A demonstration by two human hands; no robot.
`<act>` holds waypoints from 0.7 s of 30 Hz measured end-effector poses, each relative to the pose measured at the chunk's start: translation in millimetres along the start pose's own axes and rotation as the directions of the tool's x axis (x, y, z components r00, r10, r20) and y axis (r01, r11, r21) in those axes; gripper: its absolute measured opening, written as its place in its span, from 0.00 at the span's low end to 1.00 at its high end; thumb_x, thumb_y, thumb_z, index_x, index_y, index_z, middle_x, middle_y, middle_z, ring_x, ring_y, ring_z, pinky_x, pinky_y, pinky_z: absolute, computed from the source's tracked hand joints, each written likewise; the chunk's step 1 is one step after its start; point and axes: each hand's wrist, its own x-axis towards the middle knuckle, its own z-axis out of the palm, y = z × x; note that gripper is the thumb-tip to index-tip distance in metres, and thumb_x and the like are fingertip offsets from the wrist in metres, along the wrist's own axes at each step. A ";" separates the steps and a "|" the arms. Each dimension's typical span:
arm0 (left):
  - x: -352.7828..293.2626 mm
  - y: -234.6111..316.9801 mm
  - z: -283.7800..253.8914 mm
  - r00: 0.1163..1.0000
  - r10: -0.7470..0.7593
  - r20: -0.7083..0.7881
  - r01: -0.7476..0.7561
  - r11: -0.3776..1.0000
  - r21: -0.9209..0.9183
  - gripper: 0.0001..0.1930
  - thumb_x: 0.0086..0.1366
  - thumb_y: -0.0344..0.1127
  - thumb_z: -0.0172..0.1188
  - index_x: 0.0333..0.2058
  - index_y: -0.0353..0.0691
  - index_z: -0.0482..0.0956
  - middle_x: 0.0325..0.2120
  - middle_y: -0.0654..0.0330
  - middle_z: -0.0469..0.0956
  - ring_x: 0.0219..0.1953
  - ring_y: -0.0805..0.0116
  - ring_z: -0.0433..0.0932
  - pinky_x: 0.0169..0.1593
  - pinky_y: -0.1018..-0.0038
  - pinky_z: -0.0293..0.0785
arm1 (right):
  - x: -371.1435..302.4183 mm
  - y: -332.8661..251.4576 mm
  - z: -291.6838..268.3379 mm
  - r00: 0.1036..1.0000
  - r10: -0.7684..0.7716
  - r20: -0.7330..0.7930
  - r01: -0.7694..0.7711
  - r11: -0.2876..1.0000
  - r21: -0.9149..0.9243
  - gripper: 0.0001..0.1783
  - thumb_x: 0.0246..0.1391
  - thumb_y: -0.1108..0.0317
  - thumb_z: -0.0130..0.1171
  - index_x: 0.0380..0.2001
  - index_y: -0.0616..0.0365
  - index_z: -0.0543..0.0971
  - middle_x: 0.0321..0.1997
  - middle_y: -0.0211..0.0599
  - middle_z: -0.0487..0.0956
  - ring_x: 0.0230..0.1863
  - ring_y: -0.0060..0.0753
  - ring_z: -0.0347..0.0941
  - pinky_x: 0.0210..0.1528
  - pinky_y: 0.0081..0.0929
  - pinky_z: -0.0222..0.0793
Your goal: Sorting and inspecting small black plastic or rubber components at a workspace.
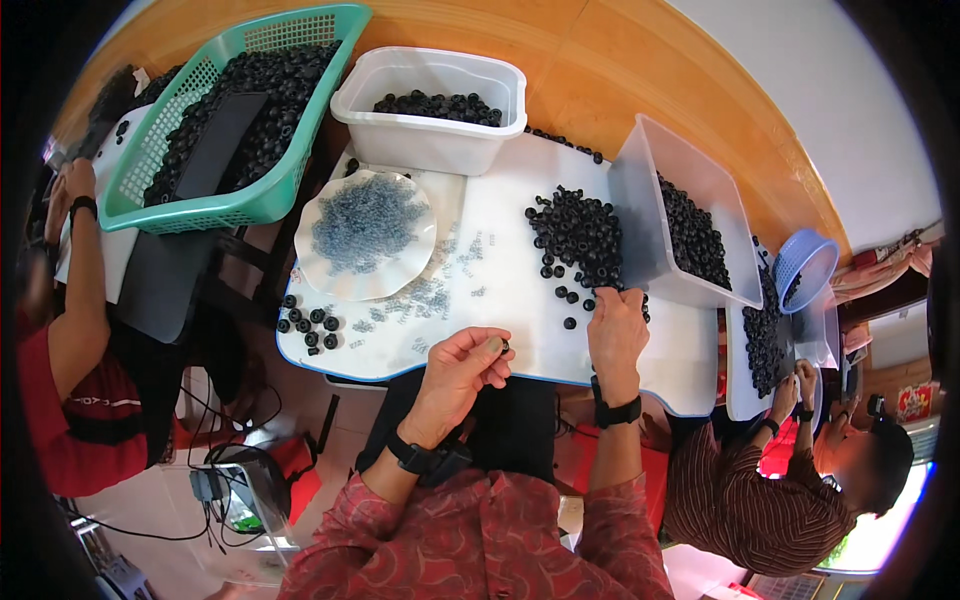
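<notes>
My left hand (458, 378) is closed over the table's front edge, pinching a small round black part (505, 347) between thumb and fingers. At the near right side of a heap of black ring-like parts (575, 230), my right hand (617, 332) reaches down with its fingers pressed together. Whatever its fingertips may hold is hidden. A white scalloped plate (312, 262) on the left carries a mound of small greyish, spring-like pieces (368, 225). More of these pieces lie scattered beside it. Several black parts (310, 325) stand grouped at the table's front left corner.
Behind the white table (500, 270) are a white tub (430, 140) and a green basket (235, 205), both holding black parts. A clear bin (640, 220) of black parts borders the heap. Co-workers sit left and right (770, 490). Cables (210, 490) hang at lower left.
</notes>
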 end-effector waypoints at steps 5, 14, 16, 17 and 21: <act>-0.2 0.3 0.1 1.000 -0.010 0.009 0.010 1.000 -0.008 0.12 0.71 0.33 0.57 0.48 0.32 0.78 0.35 0.56 0.81 0.30 0.75 0.78 0.33 0.80 0.76 | 4.8 -5.9 -8.1 1.000 -0.001 0.026 0.001 1.000 0.005 0.06 0.52 0.70 0.61 0.34 0.55 0.82 0.39 0.43 0.72 0.37 0.49 0.76 0.35 0.43 0.73; -0.7 2.1 1.9 1.000 -0.008 0.012 0.008 1.000 0.003 0.13 0.70 0.34 0.59 0.48 0.32 0.78 0.35 0.56 0.81 0.31 0.76 0.80 0.34 0.81 0.77 | 3.7 -4.6 -2.5 0.993 -0.075 -0.090 0.078 0.997 0.031 0.05 0.53 0.70 0.61 0.32 0.61 0.79 0.40 0.45 0.72 0.39 0.49 0.75 0.36 0.44 0.72; -1.1 2.1 1.3 1.000 -0.007 0.005 0.007 1.000 0.011 0.13 0.70 0.33 0.59 0.48 0.32 0.78 0.35 0.57 0.81 0.30 0.76 0.80 0.34 0.81 0.77 | -0.9 -9.2 -6.1 0.986 -0.098 -0.133 0.112 0.988 0.103 0.05 0.54 0.72 0.60 0.32 0.62 0.79 0.39 0.45 0.73 0.37 0.46 0.76 0.35 0.42 0.72; -1.0 2.0 1.3 1.000 -0.006 0.002 0.006 1.000 0.015 0.13 0.70 0.33 0.59 0.48 0.32 0.78 0.35 0.57 0.81 0.30 0.76 0.80 0.34 0.81 0.77 | -5.2 -11.0 -8.9 0.983 -0.103 -0.152 0.127 0.980 0.154 0.05 0.54 0.72 0.60 0.32 0.63 0.78 0.38 0.45 0.74 0.36 0.45 0.77 0.34 0.40 0.72; -0.4 0.7 1.5 1.000 -0.006 -0.003 0.006 1.000 0.019 0.12 0.71 0.33 0.56 0.48 0.32 0.78 0.35 0.56 0.81 0.30 0.75 0.78 0.34 0.81 0.76 | -30.6 -25.0 -18.9 0.993 0.041 0.112 -0.105 0.747 0.657 0.05 0.56 0.74 0.61 0.34 0.66 0.78 0.31 0.41 0.79 0.29 0.34 0.80 0.29 0.29 0.73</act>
